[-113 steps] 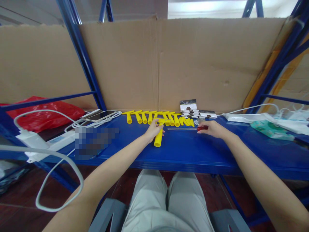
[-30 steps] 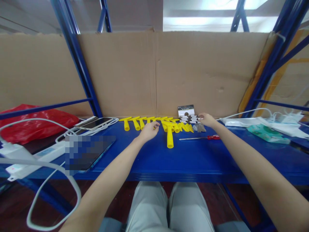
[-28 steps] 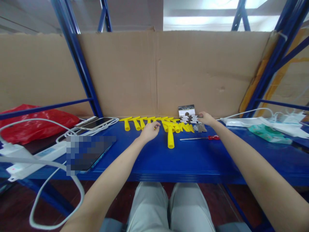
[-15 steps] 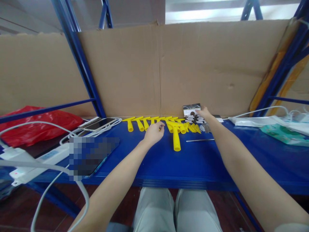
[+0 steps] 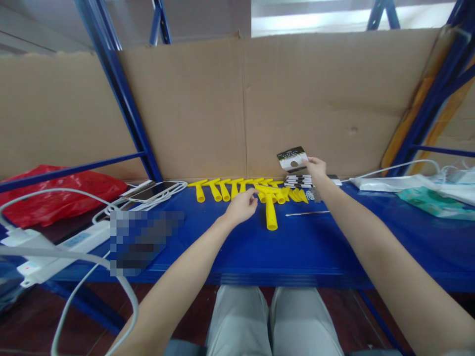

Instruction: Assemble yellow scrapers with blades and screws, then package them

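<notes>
Nearest: grey-clad knees below the front edge of a blue shelf. On the shelf, a yellow T-shaped piece lies ahead of the others, its tube's open end toward the person. The left hand is beside the left end of its crossbar, fingers curled; whether they touch it, or hold anything, cannot be told. To the right lies a thin metal rod, its far end hidden by the right forearm.

Further back: a row of similar yellow pieces, small yellow wedges, and silver bits just beside them. Behind these, a stack of printed cards.

Change of note: one card is off the stack, raised above it and tilted, its right edge pinched by the right hand. Hands are apart. Judgement: the card is now the piece being handled; the front yellow piece is within easy reach of the left hand, the rod idle.

Backdrop: an upright cardboard panel.
</notes>
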The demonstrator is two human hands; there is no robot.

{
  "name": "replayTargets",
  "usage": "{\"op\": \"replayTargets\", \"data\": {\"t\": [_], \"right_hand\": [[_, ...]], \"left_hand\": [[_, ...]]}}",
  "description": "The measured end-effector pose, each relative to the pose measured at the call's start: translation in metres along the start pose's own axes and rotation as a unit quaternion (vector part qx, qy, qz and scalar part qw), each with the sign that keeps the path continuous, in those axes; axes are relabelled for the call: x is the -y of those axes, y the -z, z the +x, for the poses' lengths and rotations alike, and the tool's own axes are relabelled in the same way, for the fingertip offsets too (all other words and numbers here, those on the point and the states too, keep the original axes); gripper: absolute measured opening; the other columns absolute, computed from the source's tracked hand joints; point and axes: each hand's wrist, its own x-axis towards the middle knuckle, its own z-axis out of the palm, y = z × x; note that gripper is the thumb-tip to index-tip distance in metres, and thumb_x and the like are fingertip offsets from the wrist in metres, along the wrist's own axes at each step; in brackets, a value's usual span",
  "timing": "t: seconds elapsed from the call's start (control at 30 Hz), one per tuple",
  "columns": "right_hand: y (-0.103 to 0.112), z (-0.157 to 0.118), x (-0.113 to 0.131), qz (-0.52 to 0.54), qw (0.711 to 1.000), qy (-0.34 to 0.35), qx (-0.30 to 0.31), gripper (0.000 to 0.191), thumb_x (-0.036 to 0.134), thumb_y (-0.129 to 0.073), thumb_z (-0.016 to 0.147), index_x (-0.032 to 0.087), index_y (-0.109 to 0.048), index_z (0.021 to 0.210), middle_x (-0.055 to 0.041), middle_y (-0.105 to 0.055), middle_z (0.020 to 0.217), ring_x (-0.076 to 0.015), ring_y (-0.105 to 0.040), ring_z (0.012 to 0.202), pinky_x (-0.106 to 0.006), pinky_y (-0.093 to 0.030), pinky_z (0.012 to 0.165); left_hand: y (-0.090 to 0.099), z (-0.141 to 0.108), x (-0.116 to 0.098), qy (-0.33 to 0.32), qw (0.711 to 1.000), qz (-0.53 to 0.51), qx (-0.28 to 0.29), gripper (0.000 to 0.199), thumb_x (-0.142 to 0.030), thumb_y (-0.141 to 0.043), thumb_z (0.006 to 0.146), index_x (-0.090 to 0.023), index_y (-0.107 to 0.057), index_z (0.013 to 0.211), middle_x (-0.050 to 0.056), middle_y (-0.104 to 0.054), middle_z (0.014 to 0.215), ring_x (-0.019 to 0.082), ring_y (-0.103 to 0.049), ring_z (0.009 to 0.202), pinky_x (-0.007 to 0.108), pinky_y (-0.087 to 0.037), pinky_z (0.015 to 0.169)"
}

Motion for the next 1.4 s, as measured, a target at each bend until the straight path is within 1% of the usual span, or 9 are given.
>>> {"op": "replayTargets", "data": {"t": [0.13, 0.33, 0.43, 0.57, 0.63, 0.87, 1.0, 1.2, 1.4], "right_hand": [[0.019, -0.021, 0.031, 0.169, 0.983, -0.065, -0.028, 0.024, 0.024, -0.068, 0.066, 0.014, -0.068, 0.087, -0.0036, -0.07, 0.092, -0.0152, -0.062, 0.088, -0.028, -0.048, 0.082], [0.054, -0.06, 0.048, 0.2, 0.967, -0.156, 0.041, 0.036, 0.035, -0.07, 0.065, 0.02, -0.066, 0.098, -0.0018, -0.07, 0.088, -0.0154, -0.064, 0.076, -0.024, -0.049, 0.054], [0.067, -0.072, 0.047, 0.209, 0.964, -0.15, 0.063, 0.035, 0.037, -0.066, 0.069, 0.02, -0.063, 0.1, -0.0029, -0.069, 0.091, -0.0146, -0.065, 0.075, -0.02, -0.046, 0.048], [0.075, -0.077, 0.049, 0.247, 0.953, -0.165, 0.059, 0.021, 0.03, -0.067, 0.069, 0.021, -0.061, 0.087, -0.0017, -0.069, 0.084, -0.0138, -0.065, 0.075, -0.019, -0.047, 0.05], [0.075, -0.077, 0.052, 0.271, 0.944, -0.178, 0.063, 0.015, 0.026, -0.068, 0.068, 0.021, -0.059, 0.079, -0.0009, -0.068, 0.078, -0.0135, -0.065, 0.074, -0.02, -0.049, 0.052], [0.067, -0.091, 0.059, 0.305, 0.923, -0.193, 0.137, 0.01, 0.015, -0.062, 0.075, 0.018, -0.055, 0.068, -0.0013, -0.066, 0.07, -0.0111, -0.064, 0.069, -0.022, -0.053, 0.064], [0.063, -0.103, 0.064, 0.304, 0.917, -0.183, 0.181, 0.013, 0.013, -0.058, 0.079, 0.018, -0.056, 0.068, -0.0015, -0.067, 0.071, -0.0101, -0.065, 0.07, -0.022, -0.053, 0.07], [0.061, -0.11, 0.068, 0.279, 0.911, -0.169, 0.25, 0.016, 0.018, -0.064, 0.079, 0.018, -0.055, 0.065, -0.0012, -0.066, 0.065, -0.0111, -0.066, 0.067, -0.024, -0.053, 0.073], [0.057, -0.124, 0.071, 0.267, 0.892, -0.165, 0.326, 0.019, 0.022, -0.071, 0.074, 0.017, -0.056, 0.064, -0.0028, -0.068, 0.066, -0.013, -0.068, 0.066, -0.025, -0.054, 0.074]], "left_hand": [[-0.009, 0.002, 0.0, 0.026, 0.998, -0.052, 0.018, 0.019, -0.011, -0.048, 0.078, -0.016, -0.061, 0.091, 0.002, -0.066, 0.072, 0.015, -0.062, 0.067, 0.028, -0.049, 0.068], [-0.031, 0.009, -0.009, 0.133, 0.966, -0.212, 0.058, 0.01, -0.026, -0.057, 0.078, -0.017, -0.055, 0.075, 0.001, -0.062, 0.064, 0.013, -0.06, 0.061, 0.024, -0.048, 0.06], [-0.029, 0.016, -0.018, 0.173, 0.956, -0.228, 0.069, 0.018, -0.03, -0.061, 0.075, -0.017, -0.056, 0.064, 0.001, -0.06, 0.055, 0.013, -0.056, 0.052, 0.022, -0.044, 0.05], [-0.019, 0.027, -0.03, 0.223, 0.937, -0.223, 0.151, 0.024, -0.024, -0.066, 0.07, -0.017, -0.056, 0.049, 0.002, -0.053, 0.041, 0.013, -0.049, 0.04, 0.021, -0.032, 0.038], [-0.018, 0.03, -0.032, 0.237, 0.933, -0.223, 0.156, 0.022, -0.023, -0.067, 0.068, -0.017, -0.058, 0.049, 0.002, -0.052, 0.039, 0.013, -0.049, 0.039, 0.021, -0.029, 0.036], [-0.021, 0.025, -0.023, 0.273, 0.93, -0.244, 0.036, 0.026, -0.029, -0.062, 0.073, -0.016, -0.056, 0.051, 0.001, -0.051, 0.043, 0.011, -0.046, 0.04, 0.022, -0.032, 0.039], [-0.013, 0.029, -0.01, 0.288, 0.888, -0.354, -0.053, 0.017, -0.028, -0.066, 0.07, -0.015, -0.059, 0.061, 0.002, -0.06, 0.054, 0.013, -0.056, 0.05, 0.022, -0.041, 0.047], [0.003, 0.038, 0.013, 0.337, 0.815, -0.401, -0.246, 0.021, -0.03, -0.057, 0.08, -0.016, -0.057, 0.064, 0.0, -0.055, 0.054, 0.011, -0.054, 0.049, 0.021, -0.041, 0.049], [0.013, 0.037, 0.018, 0.36, 0.765, -0.46, -0.27, 0.024, -0.039, -0.056, 0.083, -0.016, -0.055, 0.075, -0.006, -0.046, 0.048, 0.005, -0.041, 0.034, 0.017, -0.029, 0.038]]}}
